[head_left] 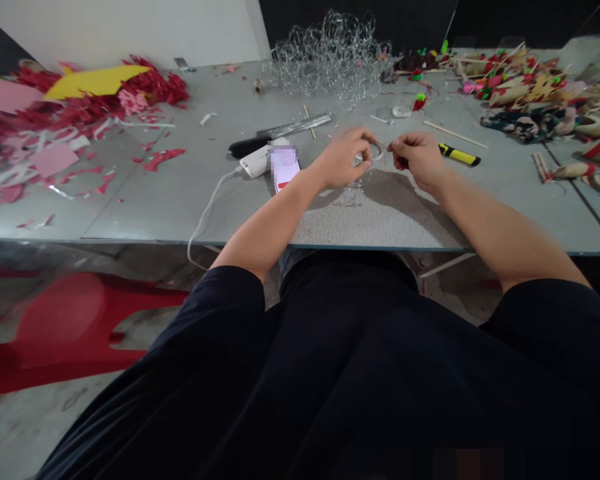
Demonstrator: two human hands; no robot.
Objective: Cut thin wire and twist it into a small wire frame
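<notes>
Two bare hands meet above the grey tabletop point(180, 193), with one small clear ring point(375, 152) of thin transparent material between them. The left hand point(343, 159) is curled, its thumb and fingertips pinched on the ring's left edge. The right hand point(418, 157) is clenched more tightly, and its thumb and forefinger close on the ring's right edge. Blur hides the exact contact there.

Just beyond the right hand's knuckles lies one yellow-and-black utility knife point(459, 155). Just left of the left wrist sits one phone with a lit screen point(284, 167), touching one white charger block point(254, 163) whose single white cable point(205, 217) trails over the table edge. Beyond those lie one black handle point(247, 146) and one silver foil strip point(295, 125).

Well beyond both hands is one heap of tangled clear loops point(330, 57), too many to count. Far to the left of the left hand are red paper shreds point(150, 87) and one yellow paper sheet point(95, 81). Far to the right of the right hand are many colourful stick-mounted ornaments point(520, 83). Below the table, on the left side, stands one red plastic chair point(65, 327).
</notes>
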